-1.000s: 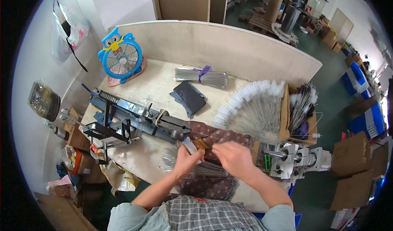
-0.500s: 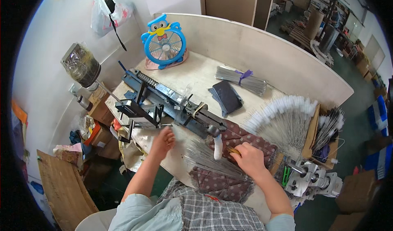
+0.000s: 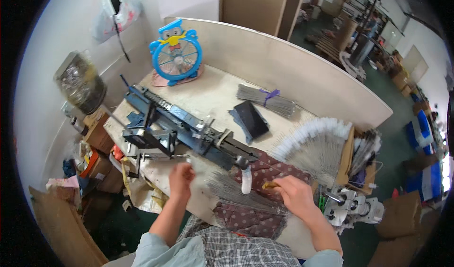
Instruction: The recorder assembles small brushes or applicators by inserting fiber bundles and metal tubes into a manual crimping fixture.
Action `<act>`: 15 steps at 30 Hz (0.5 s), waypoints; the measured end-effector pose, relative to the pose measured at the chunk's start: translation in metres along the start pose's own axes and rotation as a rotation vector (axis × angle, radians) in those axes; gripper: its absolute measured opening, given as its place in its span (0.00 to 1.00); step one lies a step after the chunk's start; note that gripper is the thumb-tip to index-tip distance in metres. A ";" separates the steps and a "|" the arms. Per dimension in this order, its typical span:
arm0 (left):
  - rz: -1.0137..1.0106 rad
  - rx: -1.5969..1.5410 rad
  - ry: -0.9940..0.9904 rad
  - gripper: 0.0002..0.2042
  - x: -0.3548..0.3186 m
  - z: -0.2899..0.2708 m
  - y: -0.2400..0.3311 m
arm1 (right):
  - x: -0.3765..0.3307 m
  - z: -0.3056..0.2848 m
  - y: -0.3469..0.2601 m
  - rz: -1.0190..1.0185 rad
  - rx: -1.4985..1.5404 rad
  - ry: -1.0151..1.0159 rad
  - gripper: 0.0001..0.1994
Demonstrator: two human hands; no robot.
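Note:
My left hand (image 3: 181, 178) is closed near the front end of a dark blue metal machine (image 3: 184, 127) that lies slanted across the workbench; something thin and pale shows at its fingertips, too blurred to name. My right hand (image 3: 294, 197) pinches a small yellowish piece beside a white strip (image 3: 246, 179). Between my hands a bundle of thin grey wires (image 3: 236, 193) lies on a dark red dotted cloth (image 3: 265, 172).
A fan of white-tipped wires (image 3: 314, 146) spreads at the right. Further back lie a tied grey wire bundle (image 3: 265, 100), a dark flat pouch (image 3: 251, 119) and a blue owl-shaped fan (image 3: 176, 54). A curved beige partition (image 3: 302, 70) edges the bench. Boxes crowd the left floor.
My left hand moved left from the wire bundle to the machine's front end. My right hand stayed at the cloth, and the view swung left.

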State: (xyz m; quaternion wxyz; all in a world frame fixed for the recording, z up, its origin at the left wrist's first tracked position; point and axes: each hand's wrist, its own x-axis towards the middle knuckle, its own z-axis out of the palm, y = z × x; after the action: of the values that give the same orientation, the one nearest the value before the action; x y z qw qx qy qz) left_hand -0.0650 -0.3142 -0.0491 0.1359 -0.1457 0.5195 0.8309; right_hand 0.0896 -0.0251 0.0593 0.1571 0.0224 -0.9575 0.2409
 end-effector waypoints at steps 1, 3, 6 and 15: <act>-0.034 0.085 -0.127 0.09 -0.019 0.021 -0.004 | 0.004 -0.005 0.002 0.019 -0.012 0.001 0.09; -0.130 0.182 -0.376 0.08 -0.062 0.075 -0.016 | 0.012 -0.019 0.007 -0.020 -0.072 0.148 0.09; -0.168 0.181 -0.605 0.08 -0.081 0.138 -0.038 | 0.011 -0.018 0.024 0.215 0.080 0.138 0.09; -0.140 0.240 -0.708 0.09 -0.081 0.174 -0.072 | -0.015 -0.028 0.036 0.322 0.372 0.043 0.11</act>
State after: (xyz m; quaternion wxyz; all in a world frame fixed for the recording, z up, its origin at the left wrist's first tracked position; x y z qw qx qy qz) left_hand 0.0187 -0.1325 -0.0046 0.3792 0.1322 0.5229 0.7519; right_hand 0.1079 0.0195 0.0611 0.1303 -0.1072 -0.8842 0.4356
